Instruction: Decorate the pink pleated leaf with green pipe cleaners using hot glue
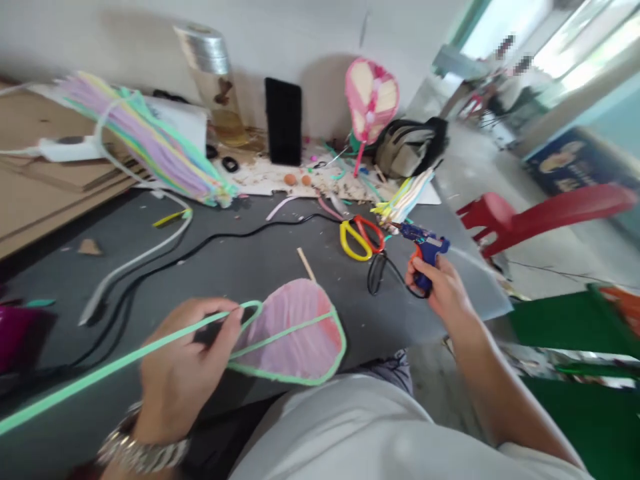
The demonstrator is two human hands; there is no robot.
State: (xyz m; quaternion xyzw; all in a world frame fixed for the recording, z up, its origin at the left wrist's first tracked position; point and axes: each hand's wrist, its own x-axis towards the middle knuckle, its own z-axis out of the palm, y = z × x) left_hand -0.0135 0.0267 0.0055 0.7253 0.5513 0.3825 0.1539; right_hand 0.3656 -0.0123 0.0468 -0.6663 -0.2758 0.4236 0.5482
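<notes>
Head view: my left fingers (223, 321) pinched shut on a pink-filmed green pipe-cleaner loop (290, 340), held above the grey work mat (240, 267).
My right fingers (424, 272) curl around a blue glue gun (425, 243); a red plastic chair (525, 220) stands beyond the mat.

Grey mat (225, 283) between hands (187, 367) (443, 287), black cable (200, 250), scissors (361, 259) beyond
</notes>
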